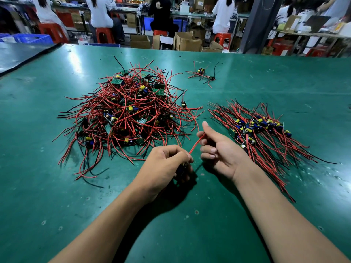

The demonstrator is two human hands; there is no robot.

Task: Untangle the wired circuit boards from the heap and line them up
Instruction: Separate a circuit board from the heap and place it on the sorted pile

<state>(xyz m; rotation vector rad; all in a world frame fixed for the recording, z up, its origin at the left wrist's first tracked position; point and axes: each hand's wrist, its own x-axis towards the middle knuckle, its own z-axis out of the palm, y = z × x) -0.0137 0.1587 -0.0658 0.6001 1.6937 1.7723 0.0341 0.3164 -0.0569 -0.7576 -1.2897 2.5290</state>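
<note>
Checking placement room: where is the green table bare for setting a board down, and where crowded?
Bare: the table near the forearms, left of the tangled heap, and behind the lined-up row. Crowded: the gap between heap and row, crossed by stray wires, with left hand and right hand at its mouth.

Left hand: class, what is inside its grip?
The left hand grips one end of a red wire that runs up to the right hand. A dark part peeks out under it; the rest, likely a board, is covered.
</note>
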